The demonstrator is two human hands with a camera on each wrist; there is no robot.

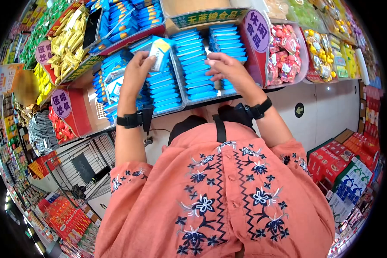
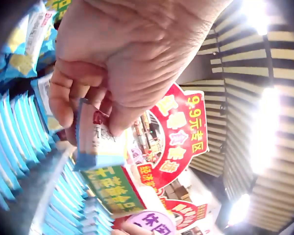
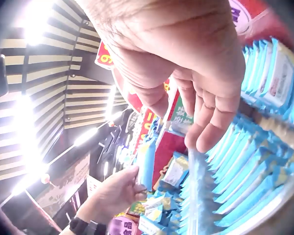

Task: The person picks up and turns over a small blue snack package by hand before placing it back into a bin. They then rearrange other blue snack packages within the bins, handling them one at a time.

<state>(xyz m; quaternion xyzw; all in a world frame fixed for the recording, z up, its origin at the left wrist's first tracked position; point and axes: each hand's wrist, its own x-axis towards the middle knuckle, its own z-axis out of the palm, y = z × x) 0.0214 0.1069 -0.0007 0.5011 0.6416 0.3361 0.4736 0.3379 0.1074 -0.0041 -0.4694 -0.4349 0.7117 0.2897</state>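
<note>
My left hand [image 1: 137, 73] pinches a blue snack packet [image 1: 160, 53] with a white label and barcode, thumb on one side and fingers on the other. In the left wrist view the packet [image 2: 102, 134] hangs from the fingertips, printed side showing. Below it, similar blue packets [image 1: 161, 88] stand in a tight row in a clear bin. My right hand [image 1: 234, 73] is over the neighbouring rows of blue packets [image 1: 195, 64], its fingers loosely bent with nothing between them. The right wrist view has its fingertips close to the clear bin divider [image 3: 193, 191].
Loose blue packets [image 1: 114, 88] lie in a bin on the left, past which are gold-wrapped sweets [image 1: 71, 38]. Pink packets [image 1: 284, 56] fill a bin at right. A wire shopping cart [image 1: 84, 161] stands lower left, and red boxes [image 1: 331, 159] are stacked lower right.
</note>
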